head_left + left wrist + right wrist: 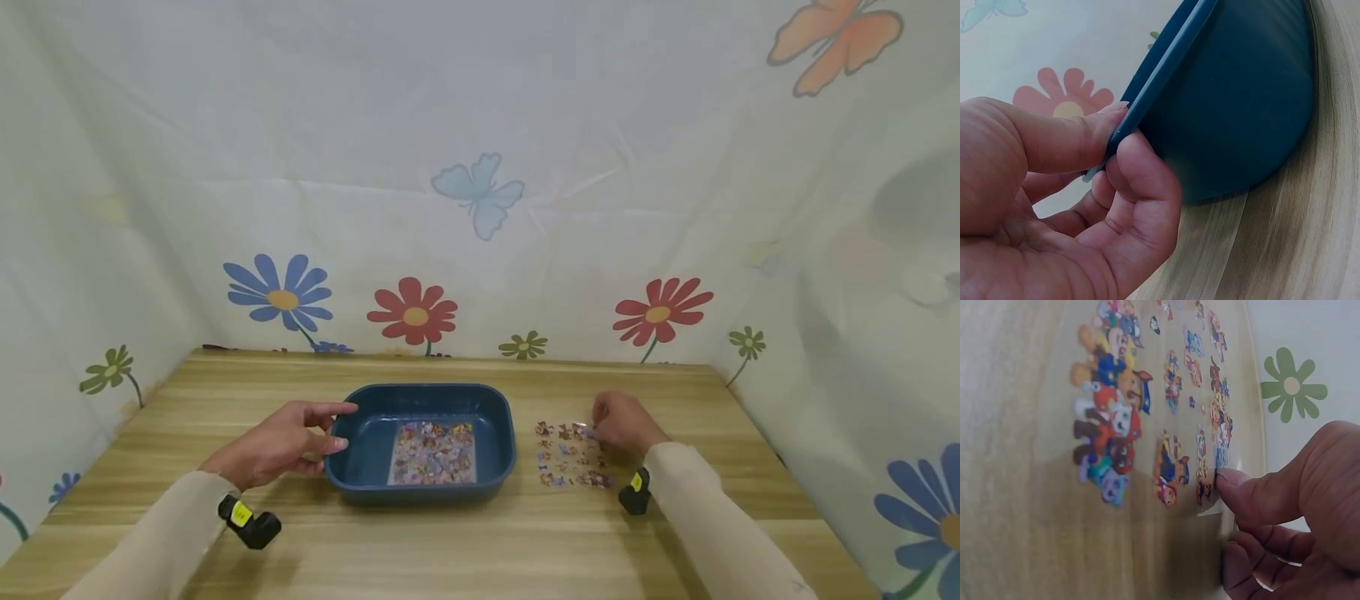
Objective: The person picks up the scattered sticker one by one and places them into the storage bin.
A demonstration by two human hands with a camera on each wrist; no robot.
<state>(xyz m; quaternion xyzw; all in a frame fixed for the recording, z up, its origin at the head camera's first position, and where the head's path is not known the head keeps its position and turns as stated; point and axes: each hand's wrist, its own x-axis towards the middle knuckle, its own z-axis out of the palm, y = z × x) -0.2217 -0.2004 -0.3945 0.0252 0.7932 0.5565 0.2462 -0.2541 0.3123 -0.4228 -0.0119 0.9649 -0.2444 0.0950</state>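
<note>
A dark blue rectangular plastic tray (420,495) stands on the wooden table, left of centre. My left hand (273,443) pinches its left rim; the left wrist view has the thumb on one side of the rim (1155,84) and curled fingers on the other. Inside the tray lie clear sticker sheets (435,455) crowded with small colourful figures. To the right of the tray, a transparent sticker sheet (564,457) with cartoon dogs lies on the table. My right hand (628,423) pinches this sheet (1113,419) at its far right corner, thumb on top and fingers curled at the edge.
The wooden table (450,554) reaches back to a white cloth backdrop (585,217) printed with flowers and butterflies, which also hangs at both sides. Each wrist carries a small black camera (258,529) with a yellow label.
</note>
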